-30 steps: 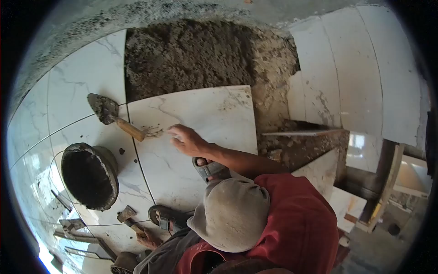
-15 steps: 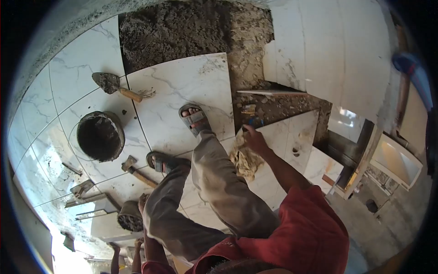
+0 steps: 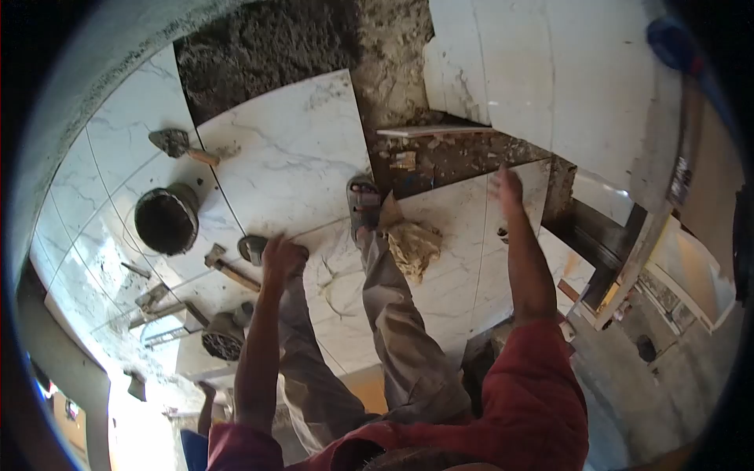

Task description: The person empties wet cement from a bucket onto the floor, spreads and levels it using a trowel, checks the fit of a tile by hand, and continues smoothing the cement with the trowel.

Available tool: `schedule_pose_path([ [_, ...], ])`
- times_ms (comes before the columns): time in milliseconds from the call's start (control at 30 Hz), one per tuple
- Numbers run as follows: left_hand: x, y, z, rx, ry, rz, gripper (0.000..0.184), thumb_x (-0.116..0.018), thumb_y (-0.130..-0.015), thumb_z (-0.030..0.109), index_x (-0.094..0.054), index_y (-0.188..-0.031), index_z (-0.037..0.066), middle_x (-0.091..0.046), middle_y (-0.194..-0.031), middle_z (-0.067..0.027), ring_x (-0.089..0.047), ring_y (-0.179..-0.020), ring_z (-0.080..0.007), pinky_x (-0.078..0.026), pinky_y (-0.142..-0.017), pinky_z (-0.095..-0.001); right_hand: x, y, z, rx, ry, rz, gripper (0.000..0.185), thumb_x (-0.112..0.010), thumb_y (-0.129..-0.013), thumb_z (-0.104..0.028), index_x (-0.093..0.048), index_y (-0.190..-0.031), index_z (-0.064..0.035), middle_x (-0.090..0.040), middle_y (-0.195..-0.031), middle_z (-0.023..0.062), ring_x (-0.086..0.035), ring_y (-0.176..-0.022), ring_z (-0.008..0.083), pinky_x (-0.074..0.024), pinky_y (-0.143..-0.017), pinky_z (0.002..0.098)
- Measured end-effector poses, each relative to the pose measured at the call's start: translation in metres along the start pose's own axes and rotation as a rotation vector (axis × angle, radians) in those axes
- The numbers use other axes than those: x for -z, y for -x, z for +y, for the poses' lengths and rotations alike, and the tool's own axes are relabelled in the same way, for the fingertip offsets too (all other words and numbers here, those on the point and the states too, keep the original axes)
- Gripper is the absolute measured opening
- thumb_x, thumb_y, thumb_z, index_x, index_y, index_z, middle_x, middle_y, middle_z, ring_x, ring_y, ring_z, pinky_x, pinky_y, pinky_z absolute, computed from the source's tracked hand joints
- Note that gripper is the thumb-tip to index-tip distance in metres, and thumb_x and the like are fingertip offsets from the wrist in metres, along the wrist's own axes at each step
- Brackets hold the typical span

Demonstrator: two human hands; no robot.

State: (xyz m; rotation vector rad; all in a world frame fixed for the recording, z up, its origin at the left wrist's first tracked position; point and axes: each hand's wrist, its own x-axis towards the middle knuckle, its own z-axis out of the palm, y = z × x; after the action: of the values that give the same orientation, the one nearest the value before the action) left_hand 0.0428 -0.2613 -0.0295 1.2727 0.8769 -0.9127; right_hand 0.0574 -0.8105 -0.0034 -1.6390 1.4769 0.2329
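My right hand [image 3: 509,188] is raised over the marble-patterned tiles beside the dirt gap, its fingers slightly apart and nothing visible in them. To its left a crumpled beige cloth [image 3: 412,250] lies on the tiles by my right sandal [image 3: 364,206]. My left hand [image 3: 281,257] hangs in front of my left foot; its fingers are blurred. Near that hand a hammer [image 3: 234,272] with a wooden handle rests on the floor. A pointing trowel [image 3: 170,143] with mortar on its blade lies farther up, and a dark bucket [image 3: 166,220] stands below it.
Wet dark mortar [image 3: 263,59] fills the gap beyond the large tile [image 3: 283,129]. A loose tile piece [image 3: 432,131] juts over the broken dirt strip [image 3: 440,161]. A smaller bucket [image 3: 222,337] stands lower left. Another person's arm [image 3: 206,408] shows at the bottom left. A wooden frame [image 3: 628,271] is at the right.
My right hand has left the cloth's edge and moved right. My left hand has come forward from beside my leg to my left foot. My right foot has shifted closer to the cloth.
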Motion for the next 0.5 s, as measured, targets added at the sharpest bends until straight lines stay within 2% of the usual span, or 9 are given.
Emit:
schedule_pose_path([
  [100,-0.115,-0.059,0.037,0.113,0.124,-0.206,0.056,-0.056,-0.088,0.042,-0.039,-0.130,0.009,-0.053,-0.112,-0.0079,-0.055,-0.094,-0.0228,-0.050,-0.075,-0.0379,-0.004,-0.052,-0.026,-0.092,-0.410,0.035,0.057,-0.046,-0.093,-0.040,-0.030,-0.136,-0.0060,-0.047,-0.121,0.0196,-0.055,-0.101,0.0345,-0.0471,-0.089,0.0528],
  [133,-0.155,-0.072,0.058,0.188,0.135,-0.246,0.076,-0.061,-0.080,0.055,-0.032,-0.135,0.011,-0.043,-0.128,-0.0157,-0.050,-0.111,-0.0318,-0.048,-0.086,-0.0430,-0.008,-0.065,-0.037,-0.097,-0.506,0.058,0.057,-0.045,-0.093,-0.041,-0.031,-0.136,-0.0065,-0.047,-0.120,0.0201,-0.055,-0.100,0.0353,-0.0470,-0.089,0.0542],
  [200,-0.222,-0.102,0.083,0.236,0.216,-0.284,0.086,-0.059,-0.078,0.060,-0.029,-0.137,0.006,-0.038,-0.129,-0.0246,-0.048,-0.111,-0.0385,-0.047,-0.091,-0.0483,0.004,-0.109,-0.039,-0.160,-0.611,0.024,0.057,-0.046,-0.092,-0.043,-0.033,-0.134,-0.0066,-0.048,-0.119,0.0202,-0.056,-0.099,0.0350,-0.0476,-0.088,0.0543],
  [267,-0.266,-0.127,0.094,0.240,0.229,-0.310,0.085,-0.060,-0.078,0.059,-0.032,-0.135,0.003,-0.039,-0.127,-0.0247,-0.050,-0.109,-0.0388,-0.049,-0.089,-0.0485,0.006,-0.142,-0.038,-0.235,-0.710,-0.019,0.057,-0.047,-0.091,-0.044,-0.036,-0.132,-0.0066,-0.049,-0.117,0.0203,-0.056,-0.099,0.0346,-0.0481,-0.087,0.0543],
  [300,-0.278,-0.132,0.098,0.246,0.235,-0.277,0.085,-0.060,-0.078,0.059,-0.032,-0.135,0.003,-0.039,-0.127,-0.0247,-0.050,-0.109,-0.0388,-0.049,-0.089,-0.0485,0.003,-0.150,-0.041,-0.172,-0.686,-0.113,0.057,-0.048,-0.090,-0.045,-0.039,-0.131,-0.0068,-0.050,-0.117,0.0201,-0.056,-0.097,0.0348,-0.0493,-0.086,0.0534],
  [367,-0.299,-0.140,0.104,0.278,0.263,-0.300,0.071,-0.057,-0.085,0.051,-0.037,-0.130,0.000,-0.042,-0.122,-0.0233,-0.052,-0.107,-0.0390,-0.053,-0.085,-0.0475,0.004,-0.177,-0.035,-0.115,-0.672,-0.214,0.057,-0.049,-0.089,-0.047,-0.041,-0.129,-0.0070,-0.051,-0.117,0.0200,-0.057,-0.096,0.0351,-0.0505,-0.084,0.0525],
  [400,-0.304,-0.144,0.100,0.278,0.260,-0.284,0.071,-0.057,-0.085,0.051,-0.037,-0.130,0.000,-0.042,-0.122,-0.0233,-0.052,-0.107,-0.0390,-0.053,-0.085,-0.0475,0.005,-0.188,-0.033,-0.013,-0.645,-0.312,0.055,-0.050,-0.089,-0.045,-0.043,-0.128,-0.0073,-0.051,-0.117,0.0193,-0.056,-0.098,0.0349,-0.0510,-0.083,0.0514],
  [467,-0.312,-0.148,0.094,0.276,0.266,-0.289,0.050,-0.049,-0.093,0.035,-0.039,-0.125,-0.003,-0.044,-0.117,-0.0228,-0.054,-0.104,-0.0385,-0.056,-0.082,-0.0463,0.007,-0.204,-0.023,0.085,-0.624,-0.408,0.053,-0.051,-0.089,-0.044,-0.045,-0.127,-0.0077,-0.051,-0.117,0.0185,-0.055,-0.100,0.0347,-0.0516,-0.083,0.0503],
  [500,-0.315,-0.147,0.092,0.275,0.264,-0.284,0.050,-0.049,-0.093,0.035,-0.039,-0.125,-0.003,-0.044,-0.117,-0.0228,-0.054,-0.104,-0.0385,-0.056,-0.082,-0.0463,0.006,-0.201,-0.027,0.047,-0.616,-0.314,0.050,-0.051,-0.089,-0.042,-0.046,-0.125,-0.0079,-0.053,-0.116,0.0173,-0.055,-0.101,0.0334,-0.0520,-0.082,0.0489],
])
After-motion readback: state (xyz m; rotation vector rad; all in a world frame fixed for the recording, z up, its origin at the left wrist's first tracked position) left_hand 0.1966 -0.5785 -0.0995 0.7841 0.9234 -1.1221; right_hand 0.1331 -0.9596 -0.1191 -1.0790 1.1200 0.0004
